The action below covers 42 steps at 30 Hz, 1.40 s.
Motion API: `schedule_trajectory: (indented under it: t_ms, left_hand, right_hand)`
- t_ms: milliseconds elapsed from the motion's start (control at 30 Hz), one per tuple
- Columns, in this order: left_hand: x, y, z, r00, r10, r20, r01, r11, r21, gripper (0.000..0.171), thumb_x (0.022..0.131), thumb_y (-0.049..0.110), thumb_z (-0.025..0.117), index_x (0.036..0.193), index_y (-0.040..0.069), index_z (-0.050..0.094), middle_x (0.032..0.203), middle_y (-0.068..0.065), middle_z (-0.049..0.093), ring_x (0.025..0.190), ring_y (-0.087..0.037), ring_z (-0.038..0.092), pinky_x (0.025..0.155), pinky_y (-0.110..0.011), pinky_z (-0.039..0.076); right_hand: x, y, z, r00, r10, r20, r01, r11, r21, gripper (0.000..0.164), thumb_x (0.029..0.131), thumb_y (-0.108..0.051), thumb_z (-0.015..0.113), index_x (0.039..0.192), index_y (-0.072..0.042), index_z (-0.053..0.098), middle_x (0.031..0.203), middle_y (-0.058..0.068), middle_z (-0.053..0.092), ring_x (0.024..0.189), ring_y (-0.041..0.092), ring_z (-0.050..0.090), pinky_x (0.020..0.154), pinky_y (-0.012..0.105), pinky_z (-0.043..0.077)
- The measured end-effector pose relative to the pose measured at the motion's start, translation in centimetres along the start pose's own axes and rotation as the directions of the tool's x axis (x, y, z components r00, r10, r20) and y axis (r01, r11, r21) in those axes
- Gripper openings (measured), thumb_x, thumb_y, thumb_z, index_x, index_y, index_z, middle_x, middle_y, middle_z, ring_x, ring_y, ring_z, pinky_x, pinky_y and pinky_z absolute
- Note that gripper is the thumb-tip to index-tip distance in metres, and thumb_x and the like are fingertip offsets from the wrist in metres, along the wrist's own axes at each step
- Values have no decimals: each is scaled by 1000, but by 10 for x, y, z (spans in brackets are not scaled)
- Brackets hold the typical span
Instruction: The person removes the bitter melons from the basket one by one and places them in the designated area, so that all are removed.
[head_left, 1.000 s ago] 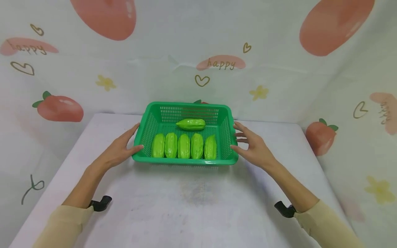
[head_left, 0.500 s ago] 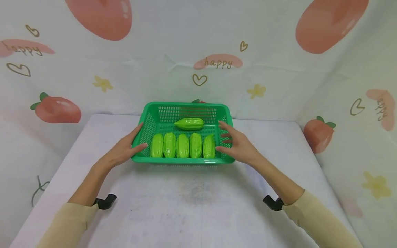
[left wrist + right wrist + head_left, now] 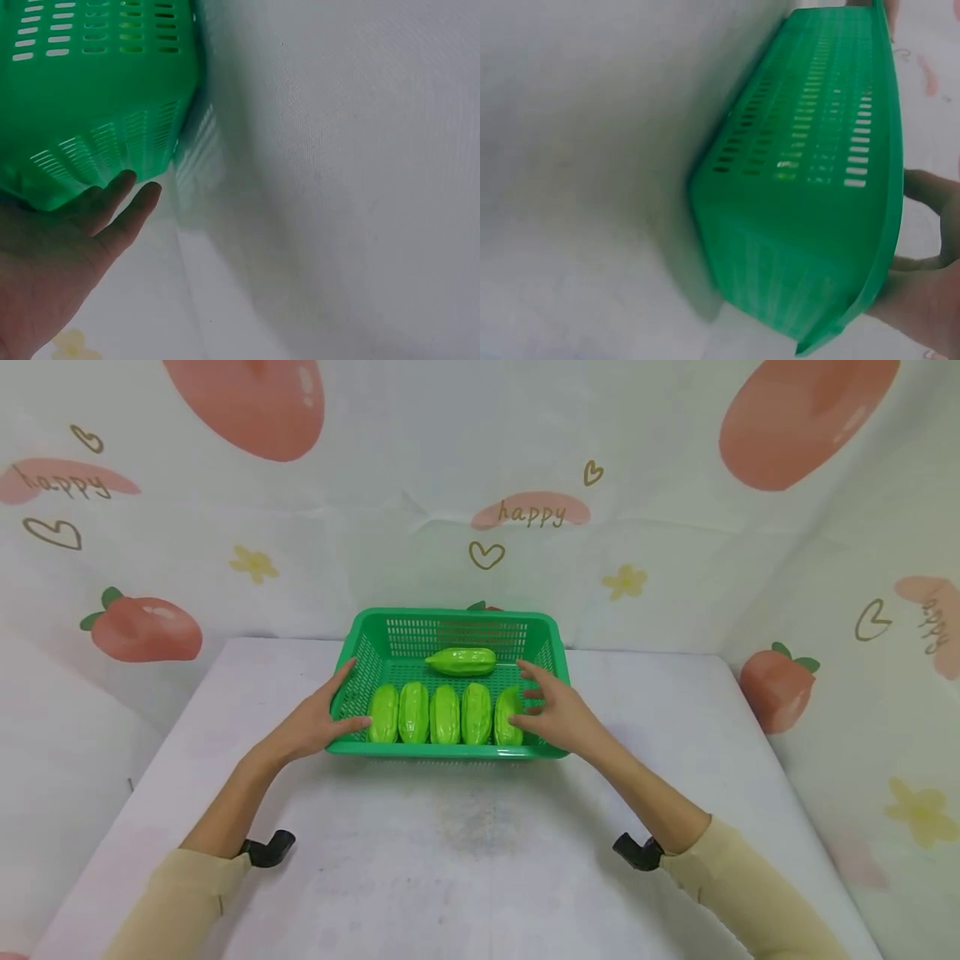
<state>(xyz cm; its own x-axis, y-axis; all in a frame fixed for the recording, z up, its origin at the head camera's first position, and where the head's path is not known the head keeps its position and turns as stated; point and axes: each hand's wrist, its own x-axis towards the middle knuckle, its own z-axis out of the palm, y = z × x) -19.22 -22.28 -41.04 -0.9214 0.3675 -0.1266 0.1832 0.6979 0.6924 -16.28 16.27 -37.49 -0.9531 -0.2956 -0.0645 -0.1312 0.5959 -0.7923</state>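
Observation:
A green slatted plastic basket [image 3: 450,750] stands near the back of the table. Inside, several glossy bright-green ridged fruits, like star fruits [image 3: 445,714], line up along the front, with one fruit [image 3: 462,661] lying crosswise behind them. My left hand [image 3: 311,722] is at the basket's left end, thumb and index finger spread over the rim; the left wrist view has its other fingers [image 3: 124,217] beside the end wall. Over the right end reaches my right hand [image 3: 562,714], fingers loosely bent, thumb overlapping the rightmost fruit [image 3: 505,706]. Neither hand grips anything.
The white table [image 3: 465,860] extends in front of the basket and to both sides. A white printed cloth [image 3: 420,460] hangs close behind the basket and at the sides. Black wrist mounts [image 3: 270,850] stick out from both sleeves.
My right hand has moved left, from outside the basket's right rim to over its interior. My left hand has shifted right, farther over the left rim. The fruits stay in place.

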Motion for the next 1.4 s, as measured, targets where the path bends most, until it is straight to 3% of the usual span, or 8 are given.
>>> schedule_trajectory:
  t_ms: [367, 633, 1000, 1233, 1400]
  left_hand:
    - [-2, 2, 0, 1000, -26, 4, 26, 998, -50, 105, 91, 41, 71, 161, 23, -5, 163, -26, 8, 145, -51, 16, 109, -70, 22]
    - [-1, 0, 0, 1000, -21, -6, 21, 998, -65, 102, 92, 37, 70, 161, 24, -5, 162, -27, 8, 144, -51, 17, 108, -70, 22]
    - [1, -2, 2, 1000, -9, -6, 8, 996, -85, 99, 94, 31, 68, 161, 21, -3, 161, -30, 8, 144, -52, 15, 108, -71, 21]
    - [1, -4, 1, 1000, 12, -10, -13, 995, -97, 88, 99, 24, 62, 161, 18, 0, 160, -31, 10, 144, -53, 13, 110, -70, 17]
    - [-1, -5, -2, 1000, 20, -11, -21, 994, -104, 88, 99, 33, 62, 161, 20, 1, 161, -30, 10, 144, -53, 14, 109, -70, 18]
  right_hand:
    - [7, -7, 13, 989, 148, 18, -149, 988, 29, 81, 90, -19, 74, 157, -15, 28, 154, 16, 39, 135, 36, 46, 100, 51, 46]
    - [18, -4, 13, 959, 280, 44, -283, 938, 201, 86, 89, -16, 74, 159, -21, 24, 163, 8, 24, 145, 37, 27, 109, 55, 36]
    - [27, -3, 20, 924, 372, 93, -383, 905, 185, 83, 89, -11, 73, 158, -22, 29, 163, 11, 22, 148, 36, 21, 110, 56, 33]
    - [33, 2, 24, 920, 371, 126, -389, 902, 185, 85, 88, -8, 73, 158, -25, 29, 164, 9, 21, 149, 36, 18, 111, 56, 31]
    - [37, 1, 26, 909, 386, 157, -411, 893, 185, 87, 87, -7, 75, 158, -27, 29, 164, 9, 20, 150, 34, 14, 113, 55, 29]
